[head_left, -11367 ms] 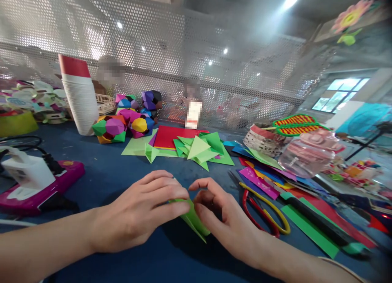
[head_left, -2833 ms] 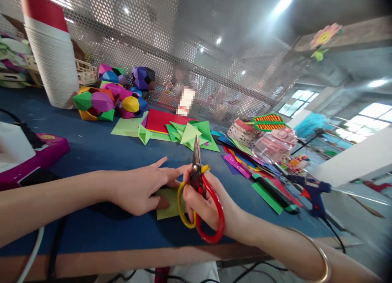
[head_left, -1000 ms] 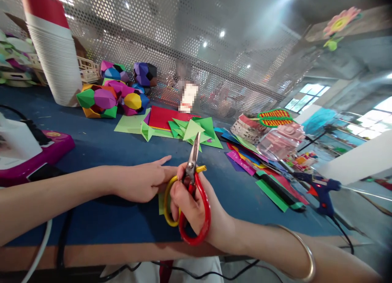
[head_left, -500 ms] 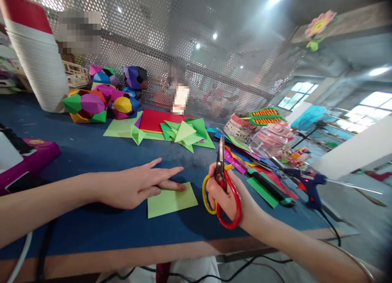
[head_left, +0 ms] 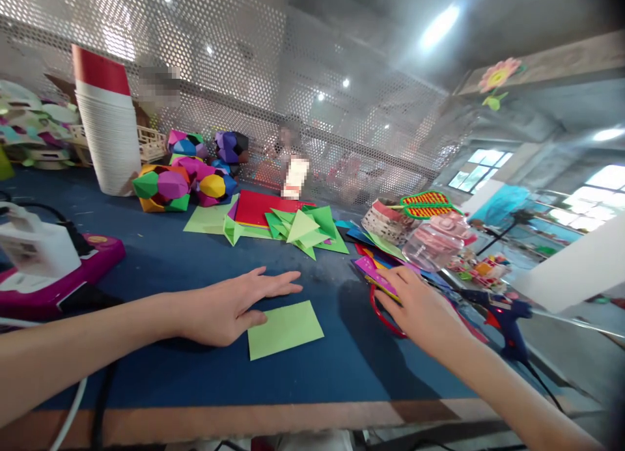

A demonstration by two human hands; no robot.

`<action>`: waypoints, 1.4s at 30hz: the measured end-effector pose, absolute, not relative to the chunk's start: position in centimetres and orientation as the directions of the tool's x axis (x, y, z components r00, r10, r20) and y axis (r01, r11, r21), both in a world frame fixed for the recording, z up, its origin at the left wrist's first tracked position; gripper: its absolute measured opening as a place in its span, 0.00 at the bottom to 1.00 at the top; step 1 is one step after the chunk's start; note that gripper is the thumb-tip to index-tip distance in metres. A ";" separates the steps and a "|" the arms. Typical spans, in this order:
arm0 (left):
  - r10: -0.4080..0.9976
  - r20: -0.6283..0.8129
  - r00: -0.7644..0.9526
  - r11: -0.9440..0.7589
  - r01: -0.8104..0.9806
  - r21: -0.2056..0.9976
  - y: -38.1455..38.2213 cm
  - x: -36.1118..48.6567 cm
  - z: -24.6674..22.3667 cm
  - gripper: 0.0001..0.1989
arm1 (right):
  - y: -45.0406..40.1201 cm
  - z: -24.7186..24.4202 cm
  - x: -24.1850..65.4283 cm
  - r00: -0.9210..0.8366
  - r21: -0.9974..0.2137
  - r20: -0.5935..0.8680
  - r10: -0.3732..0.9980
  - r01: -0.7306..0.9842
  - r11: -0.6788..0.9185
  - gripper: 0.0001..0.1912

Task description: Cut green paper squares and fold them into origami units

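A light green paper rectangle [head_left: 286,330] lies flat near the table's front edge. My left hand [head_left: 232,308] is open, fingers spread, its thumb at the paper's left corner. Farther right, my right hand [head_left: 410,298] reaches over the scissors, whose red handle loop [head_left: 383,313] shows beside its fingers. Its fingertips are at a purple item [head_left: 374,273] on the scissors' far side. The blades are hidden, and whether the fingers grip anything is unclear.
Green folded pieces [head_left: 303,228] and red paper [head_left: 254,207] lie behind. Folded paper balls [head_left: 170,184] and stacked cups [head_left: 110,138] stand back left. A purple power strip [head_left: 105,252] is at left, a glue gun [head_left: 508,314] at right.
My right hand has moved right and lowered the scissors to the table by the purple item; its fingers have left the handles. My left fingers have lifted off the paper's middle. The view has shifted.
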State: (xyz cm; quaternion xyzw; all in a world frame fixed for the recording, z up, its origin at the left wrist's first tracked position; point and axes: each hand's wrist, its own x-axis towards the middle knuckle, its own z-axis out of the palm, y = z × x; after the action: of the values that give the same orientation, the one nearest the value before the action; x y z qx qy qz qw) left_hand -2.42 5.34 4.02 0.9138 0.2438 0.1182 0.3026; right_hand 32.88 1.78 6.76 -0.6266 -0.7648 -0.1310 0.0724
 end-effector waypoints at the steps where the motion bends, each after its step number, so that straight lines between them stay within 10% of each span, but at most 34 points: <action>1: 0.536 0.071 0.841 -0.689 0.388 0.612 5.3 -2.4 3.9 0.36 | 1.4 6.9 31.6 -0.240 0.104 0.314 0.919 0.970 0.218 0.20; 6: 0.591 0.120 0.798 -0.672 0.405 0.620 5.3 -2.4 3.7 0.35 | 0.3 8.6 24.3 -0.554 -0.197 0.050 0.831 0.810 0.552 0.20; 11: 0.651 0.228 0.724 -0.636 0.357 0.684 5.1 -2.6 4.2 0.33 | 2.4 8.7 21.4 -0.589 -0.299 -0.118 0.800 0.789 0.537 0.29; 20: 0.675 0.266 0.688 -0.664 0.410 0.625 4.5 -2.0 4.8 0.15 | 4.2 4.7 22.2 -0.592 -0.527 0.184 0.785 0.615 0.587 0.03; 28: 0.655 0.222 0.722 -0.708 0.485 0.513 3.6 -1.6 5.0 0.28 | 3.4 6.1 22.7 -0.628 -0.405 0.054 0.776 0.697 0.592 0.33; 42: 0.772 0.107 0.627 -0.525 0.533 0.664 2.8 -0.9 5.0 0.13 | 2.0 5.1 22.2 -0.529 -0.532 0.314 0.788 0.589 0.608 0.11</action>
State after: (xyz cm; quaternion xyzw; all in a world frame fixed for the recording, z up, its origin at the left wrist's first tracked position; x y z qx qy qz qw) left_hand -0.86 2.85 5.04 0.8501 0.3836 0.1989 0.3009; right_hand 22.23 1.98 5.07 -0.4029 -0.8548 0.1838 0.2704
